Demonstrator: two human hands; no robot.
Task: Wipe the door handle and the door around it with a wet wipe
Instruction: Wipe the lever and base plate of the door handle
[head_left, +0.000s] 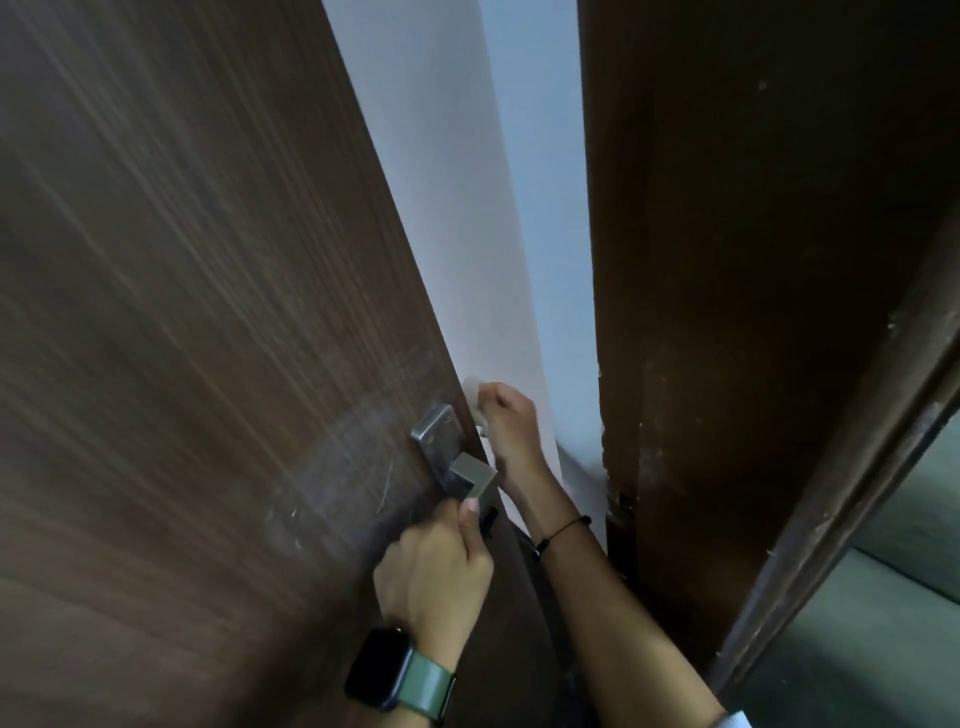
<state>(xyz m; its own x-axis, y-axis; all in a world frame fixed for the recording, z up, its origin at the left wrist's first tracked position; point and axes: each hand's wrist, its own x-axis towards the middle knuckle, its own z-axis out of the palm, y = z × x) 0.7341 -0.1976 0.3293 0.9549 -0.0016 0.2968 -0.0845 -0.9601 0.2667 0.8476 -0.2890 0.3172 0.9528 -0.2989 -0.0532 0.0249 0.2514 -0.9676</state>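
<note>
Up close, the brown wooden door (182, 312) stands ajar, its edge running down to the metal handle (470, 475) on its plate (434, 431). The left hand (441, 566) has its fingers curled shut around the handle's grip, thumb laid along the lever; a dark watch (376, 670) on a green strap sits on that wrist. The right hand (506, 421) reaches round the door's edge, fingers pinched on a pale wet wipe (474, 397) pressed against that edge just above the handle (the door hides most of the wipe). A thin black bracelet (563, 530) circles the right wrist. Behind stands a white wall (467, 208); the dark door frame (727, 312) rises on the right.
</note>
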